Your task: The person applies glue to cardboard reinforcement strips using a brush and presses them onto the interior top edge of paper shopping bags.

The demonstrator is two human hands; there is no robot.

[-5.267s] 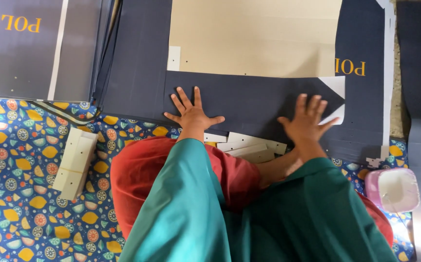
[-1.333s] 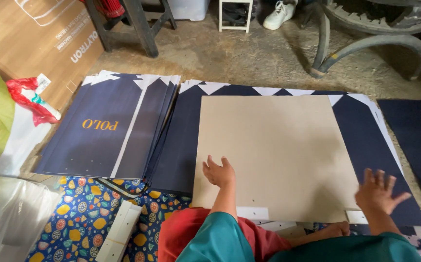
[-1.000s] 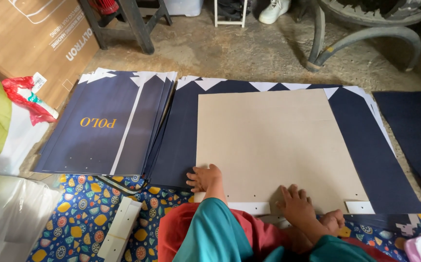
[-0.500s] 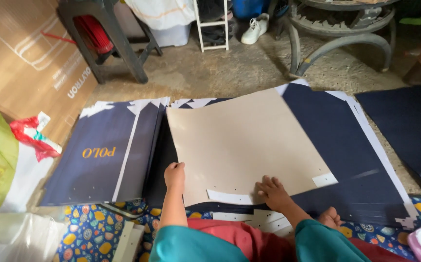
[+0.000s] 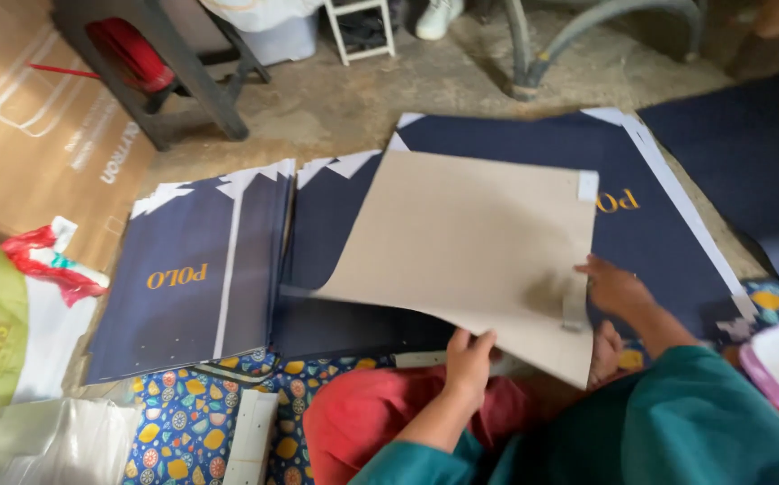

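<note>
The large beige cardboard sheet is being lifted off the navy printed paper sheet on the floor. The left hand grips its near edge at six o'clock; the right hand, fingers loosely curled, steadies it at four o'clock. Judged next: swing it clear, both hands supporting.

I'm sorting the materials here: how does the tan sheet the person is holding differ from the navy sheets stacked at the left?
The tan sheet is plain and single; the navy stack is many sheets with gold lettering on top. The tan sheet is lifted and tilted, gripped by the left hand and touched by the right hand; the navy stack lies flat, untouched. Both are large, flat rectangles.
</note>
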